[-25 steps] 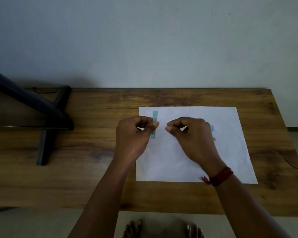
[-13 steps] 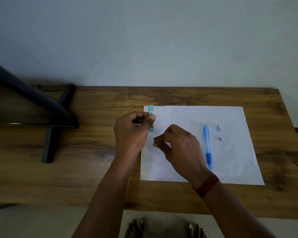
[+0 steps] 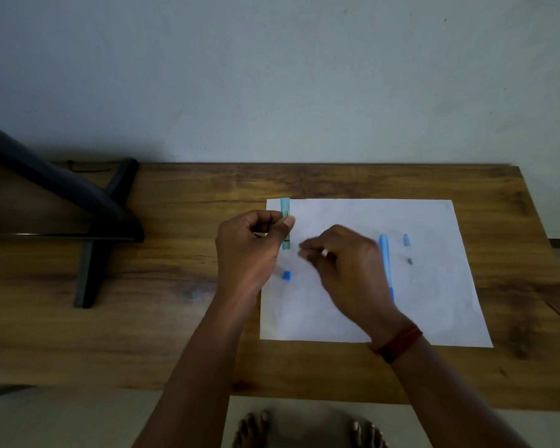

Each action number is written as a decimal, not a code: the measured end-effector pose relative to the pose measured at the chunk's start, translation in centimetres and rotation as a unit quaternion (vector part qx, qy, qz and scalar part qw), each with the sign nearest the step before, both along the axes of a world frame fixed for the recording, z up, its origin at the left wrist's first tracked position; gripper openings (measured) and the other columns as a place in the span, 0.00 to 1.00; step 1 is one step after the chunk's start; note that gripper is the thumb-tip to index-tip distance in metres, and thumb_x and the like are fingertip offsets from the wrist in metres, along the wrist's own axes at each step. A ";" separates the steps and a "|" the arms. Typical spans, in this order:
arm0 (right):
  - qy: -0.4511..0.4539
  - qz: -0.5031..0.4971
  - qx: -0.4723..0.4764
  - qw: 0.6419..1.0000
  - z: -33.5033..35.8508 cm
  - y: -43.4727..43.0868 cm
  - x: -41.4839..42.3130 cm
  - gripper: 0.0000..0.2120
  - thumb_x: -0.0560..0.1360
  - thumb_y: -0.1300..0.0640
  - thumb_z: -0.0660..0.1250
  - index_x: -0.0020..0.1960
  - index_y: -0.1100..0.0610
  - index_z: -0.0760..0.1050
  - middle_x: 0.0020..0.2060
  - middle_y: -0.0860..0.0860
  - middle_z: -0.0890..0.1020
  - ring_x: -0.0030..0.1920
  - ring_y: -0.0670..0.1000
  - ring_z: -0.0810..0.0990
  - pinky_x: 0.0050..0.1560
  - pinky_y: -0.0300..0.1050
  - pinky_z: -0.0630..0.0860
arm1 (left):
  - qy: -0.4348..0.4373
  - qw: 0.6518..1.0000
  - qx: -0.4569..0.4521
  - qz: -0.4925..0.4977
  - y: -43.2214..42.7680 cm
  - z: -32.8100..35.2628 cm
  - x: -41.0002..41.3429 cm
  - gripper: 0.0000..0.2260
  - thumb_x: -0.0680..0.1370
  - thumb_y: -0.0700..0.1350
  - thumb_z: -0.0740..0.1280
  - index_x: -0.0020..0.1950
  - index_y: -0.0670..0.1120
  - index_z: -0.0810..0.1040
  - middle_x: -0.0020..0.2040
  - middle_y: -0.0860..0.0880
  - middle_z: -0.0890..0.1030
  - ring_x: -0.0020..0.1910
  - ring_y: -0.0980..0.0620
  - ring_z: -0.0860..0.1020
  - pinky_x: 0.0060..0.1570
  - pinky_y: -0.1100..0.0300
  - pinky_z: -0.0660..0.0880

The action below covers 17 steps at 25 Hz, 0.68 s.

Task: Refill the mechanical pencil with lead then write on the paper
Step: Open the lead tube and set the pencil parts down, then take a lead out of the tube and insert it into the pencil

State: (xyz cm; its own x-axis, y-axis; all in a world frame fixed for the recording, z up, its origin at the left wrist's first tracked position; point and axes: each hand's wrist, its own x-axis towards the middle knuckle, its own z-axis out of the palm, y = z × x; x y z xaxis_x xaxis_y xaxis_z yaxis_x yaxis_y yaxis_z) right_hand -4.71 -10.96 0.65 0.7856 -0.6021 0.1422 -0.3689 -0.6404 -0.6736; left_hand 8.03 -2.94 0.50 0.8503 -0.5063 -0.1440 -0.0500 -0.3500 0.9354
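My left hand (image 3: pixel 249 253) pinches a teal lead case (image 3: pixel 285 221) between thumb and fingers and holds it upright over the left edge of the white paper (image 3: pixel 434 302). Its small blue cap (image 3: pixel 286 275) lies on the paper just below that hand. My right hand (image 3: pixel 346 266) hovers, blurred, over the middle of the sheet, its fingers loosely curled and pointing toward the case, nothing visible in them. The blue mechanical pencil (image 3: pixel 385 263) lies on the paper, partly hidden behind my right hand. Right of it lie a small blue pencil cap (image 3: pixel 406 239) and a tiny grey eraser (image 3: pixel 410 261).
The paper lies on a wooden table (image 3: pixel 175 334) set against a pale wall. A black stand (image 3: pixel 88 221) with a slanted arm occupies the table's left part. My bare feet (image 3: pixel 307 431) show below the table's near edge.
My right hand has drawn away from the case, dipped to the paper and risen again; a small blue cap now lies on the sheet. My left hand keeps its hold on the case.
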 end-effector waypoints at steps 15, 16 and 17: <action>-0.131 -0.184 0.433 0.873 2.2 -2.6 -0.8 0.04 0.74 0.62 0.71 0.47 0.57 0.83 0.40 0.54 0.87 0.41 0.51 0.87 0.40 0.39 0.82 | -0.074 0.982 -0.016 -0.171 -0.3 0.5 -1.1 0.15 0.73 0.42 0.73 0.56 0.57 0.81 0.46 0.58 0.82 0.42 0.59 0.82 0.40 0.67 0.79; -0.145 -0.192 0.481 0.843 2.2 -2.7 -0.9 0.04 0.74 0.64 0.71 0.48 0.59 0.83 0.40 0.55 0.87 0.42 0.53 0.87 0.42 0.40 0.82 | -0.055 0.986 -0.045 -0.149 -0.3 0.6 -1.1 0.17 0.72 0.40 0.74 0.58 0.56 0.81 0.45 0.57 0.83 0.44 0.59 0.82 0.41 0.67 0.79; -0.160 -0.196 0.533 0.807 2.2 -2.8 -1.0 0.05 0.74 0.65 0.70 0.49 0.61 0.83 0.41 0.57 0.87 0.43 0.54 0.87 0.43 0.41 0.82 | -0.030 0.989 -0.077 -0.126 -0.3 0.9 -1.1 0.19 0.71 0.38 0.75 0.59 0.55 0.81 0.45 0.57 0.84 0.47 0.58 0.82 0.43 0.65 0.80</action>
State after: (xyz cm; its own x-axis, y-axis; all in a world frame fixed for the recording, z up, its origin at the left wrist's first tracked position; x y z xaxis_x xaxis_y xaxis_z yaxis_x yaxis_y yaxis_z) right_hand -5.74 -13.77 2.80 0.5301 -0.7100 -0.4636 -0.1004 0.4904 -0.8657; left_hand 6.91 -3.29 1.41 0.6984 -0.7157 -0.0014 -0.1754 -0.1731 0.9692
